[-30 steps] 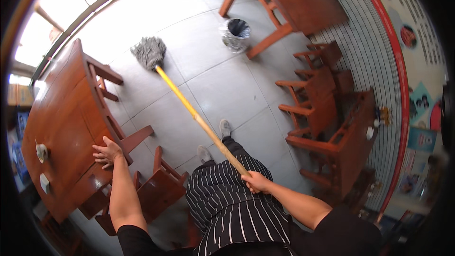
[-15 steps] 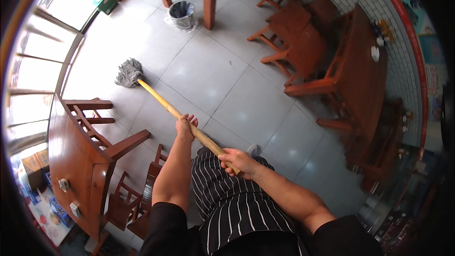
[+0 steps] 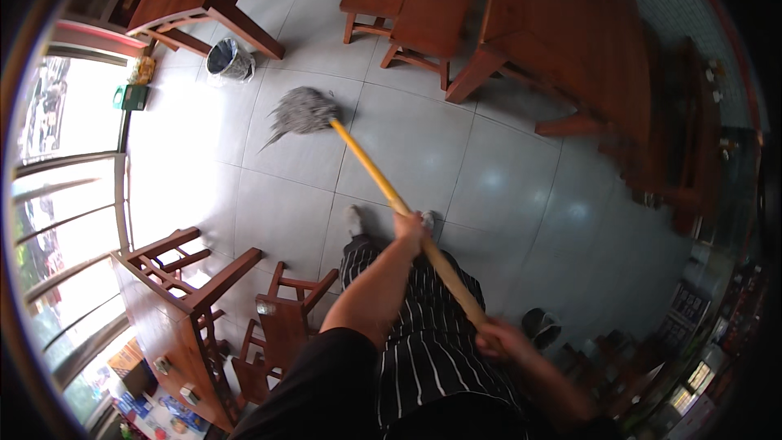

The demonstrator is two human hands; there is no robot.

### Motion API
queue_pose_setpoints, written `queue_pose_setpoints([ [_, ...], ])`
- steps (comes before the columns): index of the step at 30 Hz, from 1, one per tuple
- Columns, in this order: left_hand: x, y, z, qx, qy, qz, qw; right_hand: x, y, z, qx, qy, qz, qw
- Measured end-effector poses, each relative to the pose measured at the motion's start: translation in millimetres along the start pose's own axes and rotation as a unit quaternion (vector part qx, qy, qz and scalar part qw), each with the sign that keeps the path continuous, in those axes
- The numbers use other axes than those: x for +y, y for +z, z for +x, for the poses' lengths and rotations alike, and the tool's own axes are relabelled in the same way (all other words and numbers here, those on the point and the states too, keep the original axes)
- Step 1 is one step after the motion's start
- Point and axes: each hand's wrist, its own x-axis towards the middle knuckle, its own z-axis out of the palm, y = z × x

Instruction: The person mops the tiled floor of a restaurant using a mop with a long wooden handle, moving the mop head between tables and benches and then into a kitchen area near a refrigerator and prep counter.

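A mop [image 3: 364, 161] with a long yellowish wooden handle slants across the middle of the view. Its grey string head [image 3: 303, 112] lies on the tiled floor, strands trailing to the left. Partway down the handle, my left hand [image 3: 409, 231] is wrapped round the wood. My right hand [image 3: 502, 340], somewhat blurred, grips the handle close to its top end, beside my black-and-white striped apron [image 3: 423, 342]. My shoes show just beyond the apron, below the mop head.
A lined waste bin [image 3: 230, 60] stands by a table leg at the far left. Wooden stools [image 3: 432, 8] and a large table [image 3: 562, 33] are at the far right. Another table [image 3: 155, 318] and chairs are near left, by the windows. A dark bin [image 3: 541, 327] is at right.
The mop head has swept rightward over the floor, its strands now trailing left. Both hands have moved right with the handle. The view has turned, so the furniture sits differently.
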Motion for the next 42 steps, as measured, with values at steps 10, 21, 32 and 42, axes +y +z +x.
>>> queue_pose_setpoints([
  [10,-111,135,-174,-0.231,-0.184,0.261,0.919,47,40,-211,0.153,-0.034,0.230,0.961],
  [21,-57,53,-181,-0.212,-0.195,0.145,0.946,1,65,-199,0.212,0.108,-0.122,0.964],
  [32,10,-190,-8,0.068,-0.086,-0.150,0.983,-42,147,44,-0.049,0.166,-0.488,0.856],
  [42,45,-405,81,0.266,-0.105,-0.209,0.935,31,301,204,-0.026,-0.062,-0.753,0.655],
])
